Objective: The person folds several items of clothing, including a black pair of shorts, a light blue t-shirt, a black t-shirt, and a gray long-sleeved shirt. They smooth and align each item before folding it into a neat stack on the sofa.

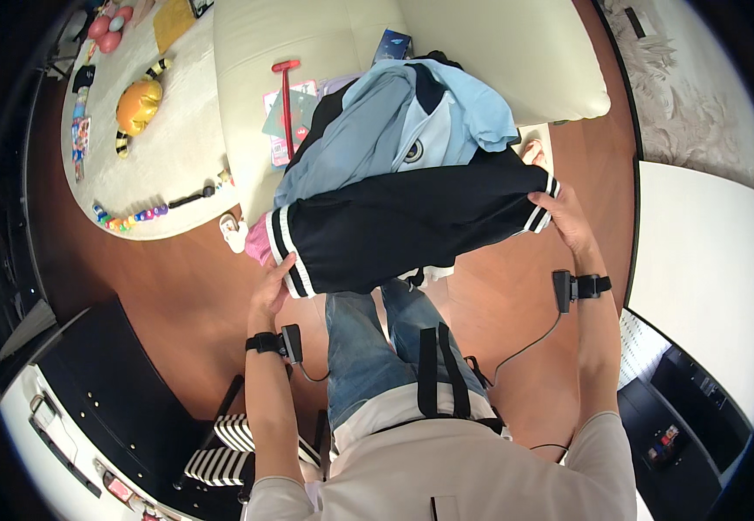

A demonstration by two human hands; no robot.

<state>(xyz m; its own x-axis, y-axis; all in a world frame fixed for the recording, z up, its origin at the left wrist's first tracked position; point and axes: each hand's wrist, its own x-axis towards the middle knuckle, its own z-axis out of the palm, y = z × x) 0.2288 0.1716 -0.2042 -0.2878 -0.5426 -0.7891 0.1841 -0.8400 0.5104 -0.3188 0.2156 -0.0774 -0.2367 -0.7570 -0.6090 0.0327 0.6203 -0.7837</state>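
Stretched between my hands is a black garment (403, 215) with white-striped ribbed ends. My left hand (275, 284) grips the wider striped band on the left. At the other side, my right hand (566, 215) pinches the narrower striped cuff. Behind the garment, a light blue short-sleeved shirt (377, 124) with a dark collar and a round badge lies heaped on the cream sofa (292, 32). More dark cloth shows around that shirt. A bit of pink fabric (258, 241) pokes out beside my left hand. What lies directly under the black garment is hidden.
On the sofa are a red toy hammer (288, 107), printed cards (275, 130) and a dark blue box (392, 45). A pale play mat (181, 130) at left carries an orange tiger-striped toy (139, 107) and small toys. A striped-fabric chair (220, 459) stands behind me at left.
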